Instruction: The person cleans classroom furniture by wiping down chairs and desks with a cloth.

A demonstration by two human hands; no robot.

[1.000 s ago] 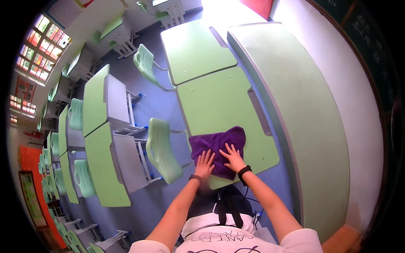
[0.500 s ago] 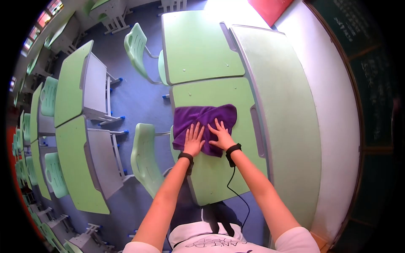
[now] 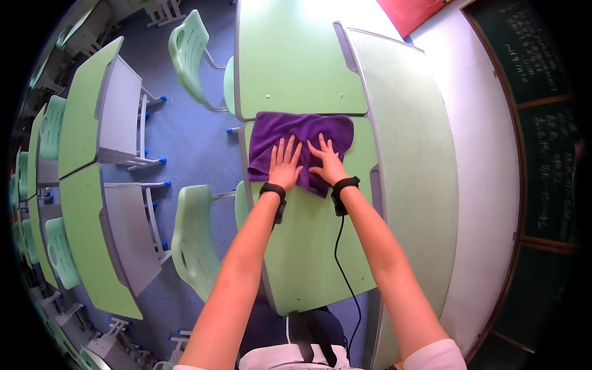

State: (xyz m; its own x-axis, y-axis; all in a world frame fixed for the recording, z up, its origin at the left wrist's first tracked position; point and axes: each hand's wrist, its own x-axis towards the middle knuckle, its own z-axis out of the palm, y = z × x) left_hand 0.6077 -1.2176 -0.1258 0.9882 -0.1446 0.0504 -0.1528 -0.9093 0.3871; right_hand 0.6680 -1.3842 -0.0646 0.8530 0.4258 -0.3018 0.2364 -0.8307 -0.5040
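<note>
A purple cloth [image 3: 265, 132] lies spread with some folds over the far end of the green desk [image 3: 308, 246] in front of me. My left hand [image 3: 285, 165] rests flat on the cloth, its fingers spread. Close beside it, my right hand [image 3: 328, 161] also presses on the cloth with the fingers apart. Neither hand is closed round the fabric. Each wrist wears a black band, and a black cable [image 3: 343, 265] hangs from the right one.
A second green desk [image 3: 296, 61] adjoins the far edge. A long pale ledge [image 3: 410, 185] runs along the right, beside a white wall and a blackboard [image 3: 542, 166]. Green chairs [image 3: 196, 237] stand to the left, with rows of desks [image 3: 98, 240] beyond.
Both hands have slid the cloth forward, away from me, to the seam with the far desk. They stay flat on it. The view has shifted slightly.
</note>
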